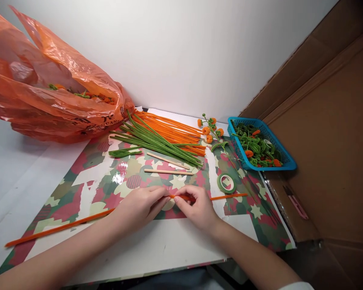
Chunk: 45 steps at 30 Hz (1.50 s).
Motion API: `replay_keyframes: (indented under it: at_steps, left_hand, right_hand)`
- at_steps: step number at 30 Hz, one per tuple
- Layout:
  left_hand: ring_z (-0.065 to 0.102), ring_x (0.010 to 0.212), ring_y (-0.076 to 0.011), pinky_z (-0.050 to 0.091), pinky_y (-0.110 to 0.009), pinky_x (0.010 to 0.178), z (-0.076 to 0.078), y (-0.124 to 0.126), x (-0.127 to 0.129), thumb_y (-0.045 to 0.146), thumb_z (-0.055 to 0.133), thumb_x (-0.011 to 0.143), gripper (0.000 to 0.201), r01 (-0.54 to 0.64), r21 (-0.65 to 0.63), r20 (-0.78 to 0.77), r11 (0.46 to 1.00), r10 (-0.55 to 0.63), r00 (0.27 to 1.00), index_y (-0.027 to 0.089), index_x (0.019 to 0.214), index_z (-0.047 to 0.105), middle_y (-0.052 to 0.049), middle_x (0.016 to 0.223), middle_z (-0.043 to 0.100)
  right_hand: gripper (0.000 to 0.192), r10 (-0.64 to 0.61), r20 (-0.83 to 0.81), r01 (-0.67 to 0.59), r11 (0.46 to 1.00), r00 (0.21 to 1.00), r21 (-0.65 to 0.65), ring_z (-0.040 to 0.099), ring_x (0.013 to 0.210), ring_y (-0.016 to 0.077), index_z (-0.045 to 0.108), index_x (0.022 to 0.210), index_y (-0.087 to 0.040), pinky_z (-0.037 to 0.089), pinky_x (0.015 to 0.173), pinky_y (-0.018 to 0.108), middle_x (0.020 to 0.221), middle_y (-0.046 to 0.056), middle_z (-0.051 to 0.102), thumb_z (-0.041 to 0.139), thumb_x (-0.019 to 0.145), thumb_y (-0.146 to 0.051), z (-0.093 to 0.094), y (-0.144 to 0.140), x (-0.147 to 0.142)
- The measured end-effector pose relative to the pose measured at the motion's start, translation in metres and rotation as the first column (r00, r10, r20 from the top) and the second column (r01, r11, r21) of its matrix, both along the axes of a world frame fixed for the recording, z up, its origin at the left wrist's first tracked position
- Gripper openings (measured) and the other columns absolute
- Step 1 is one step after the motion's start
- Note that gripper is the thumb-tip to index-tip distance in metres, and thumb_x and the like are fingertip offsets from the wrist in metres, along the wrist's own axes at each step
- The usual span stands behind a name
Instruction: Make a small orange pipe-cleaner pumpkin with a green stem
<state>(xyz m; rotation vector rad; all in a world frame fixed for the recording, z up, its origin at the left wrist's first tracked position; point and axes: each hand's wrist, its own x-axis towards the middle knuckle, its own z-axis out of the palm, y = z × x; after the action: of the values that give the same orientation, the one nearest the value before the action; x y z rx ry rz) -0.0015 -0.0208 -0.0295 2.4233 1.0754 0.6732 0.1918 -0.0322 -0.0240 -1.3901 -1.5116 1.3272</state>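
Both hands meet over the front of the patterned mat, pinching an orange pipe cleaner (229, 196). My left hand (142, 203) is closed on it, thumb and index finger together. Close beside it, my right hand (195, 203) pinches the same fuzzy stem, which pokes out to the right. Another orange length (60, 227) reaches from under my left wrist toward the left; whether it is the same piece is hidden. Just beyond my hands lie two thin wooden sticks (168, 172). A roll of green tape (226, 183) rests to the right of my right hand.
Green pipe cleaners (163, 143) overlap orange ones (169, 127) at the back. An orange plastic bag (63, 117) stands back left. A finished flower stem (213, 131) lies near a blue basket (282, 159) of green and orange pieces. A pink-handled cutter (297, 204) lies right, by cardboard (329, 133).
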Motion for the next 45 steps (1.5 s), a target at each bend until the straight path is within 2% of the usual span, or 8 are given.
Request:
replay_keyframes:
  at_steps: [10, 19, 23, 29, 34, 39, 45]
  left_hand:
    - [0.048, 0.048, -0.0103, 0.03, -0.021, 0.045, 0.001, -0.001, 0.001, 0.018, 0.032, 0.098, 0.032, 0.021, 0.097, -0.037, 0.995, -0.017, 0.999, 0.019, 0.076, 0.055, 0.003, 0.061, 0.056]
    - [0.044, 0.046, -0.0091, 0.029, -0.02, 0.045, 0.005, 0.0, 0.001, 0.014, 0.034, 0.095, 0.029, 0.045, -0.02, -0.013, 0.999, -0.046, 0.999, 0.019, 0.073, 0.053, 0.004, 0.058, 0.053]
    - [0.046, 0.046, -0.0094, 0.028, -0.02, 0.045, 0.003, 0.0, 0.001, 0.016, 0.033, 0.097, 0.032, 0.018, 0.068, -0.046, 0.998, -0.015, 0.999, 0.019, 0.072, 0.054, 0.004, 0.057, 0.054]
    - [0.049, 0.045, -0.0108, 0.025, -0.023, 0.044, -0.003, -0.006, 0.003, 0.018, 0.033, 0.099, 0.033, -0.025, 0.225, -0.066, 0.974, 0.041, 0.997, 0.019, 0.074, 0.055, 0.003, 0.057, 0.057]
    - [0.047, 0.044, -0.0115, 0.022, -0.025, 0.042, -0.007, -0.008, 0.005, 0.018, 0.034, 0.098, 0.033, -0.03, 0.301, -0.094, 0.953, 0.061, 0.994, 0.019, 0.071, 0.053, 0.003, 0.054, 0.054]
    - [0.044, 0.042, -0.0111, 0.019, -0.025, 0.042, -0.009, -0.008, 0.004, 0.015, 0.034, 0.096, 0.031, -0.016, 0.291, -0.121, 0.956, 0.053, 0.991, 0.019, 0.071, 0.051, 0.003, 0.054, 0.053]
    - [0.042, 0.042, -0.0108, 0.02, -0.025, 0.042, -0.007, -0.007, 0.004, 0.013, 0.034, 0.095, 0.03, -0.002, 0.223, -0.144, 0.975, 0.035, 0.989, 0.019, 0.071, 0.05, 0.004, 0.055, 0.052]
  right_hand:
    - [0.009, -0.007, -0.025, 0.006, 0.999, 1.0, -0.042, 0.045, 0.053, 0.0086, 0.066, 0.076, -0.016, 0.034, 0.048, 0.022, 0.07, 0.001, 0.064, 0.062, 0.074, -0.024, -0.001, -0.001, -0.001]
    - [0.007, 0.026, 0.057, -0.031, 0.996, 0.998, 0.089, 0.046, 0.054, 0.009, 0.065, 0.077, -0.017, 0.035, 0.05, 0.022, 0.07, 0.001, 0.065, 0.059, 0.078, -0.021, -0.003, -0.002, -0.001]
    - [0.008, 0.03, 0.051, -0.034, 0.995, 0.998, 0.091, 0.047, 0.055, 0.0097, 0.065, 0.078, -0.017, 0.036, 0.051, 0.023, 0.07, 0.001, 0.064, 0.058, 0.079, -0.022, -0.002, -0.002, -0.001]
    - [0.008, 0.015, 0.007, -0.015, 1.0, 1.0, 0.017, 0.044, 0.054, 0.0092, 0.063, 0.078, -0.017, 0.034, 0.05, 0.023, 0.069, 0.0, 0.06, 0.058, 0.077, -0.023, -0.002, -0.002, -0.003]
    - [0.007, 0.012, 0.02, -0.012, 1.0, 1.0, 0.011, 0.041, 0.053, 0.0086, 0.061, 0.076, -0.017, 0.033, 0.05, 0.023, 0.068, -0.001, 0.058, 0.057, 0.077, -0.023, -0.002, -0.001, -0.003]
    - [0.007, 0.026, 0.046, -0.029, 0.998, 0.999, 0.053, 0.043, 0.055, 0.0094, 0.061, 0.078, -0.017, 0.034, 0.051, 0.023, 0.066, -0.001, 0.056, 0.055, 0.077, -0.021, -0.005, -0.001, -0.003]
    - [0.009, 0.027, 0.105, -0.042, 0.989, 0.994, 0.144, 0.044, 0.056, 0.0102, 0.061, 0.079, -0.018, 0.035, 0.052, 0.023, 0.069, 0.0, 0.059, 0.052, 0.078, -0.016, -0.008, -0.002, -0.004]
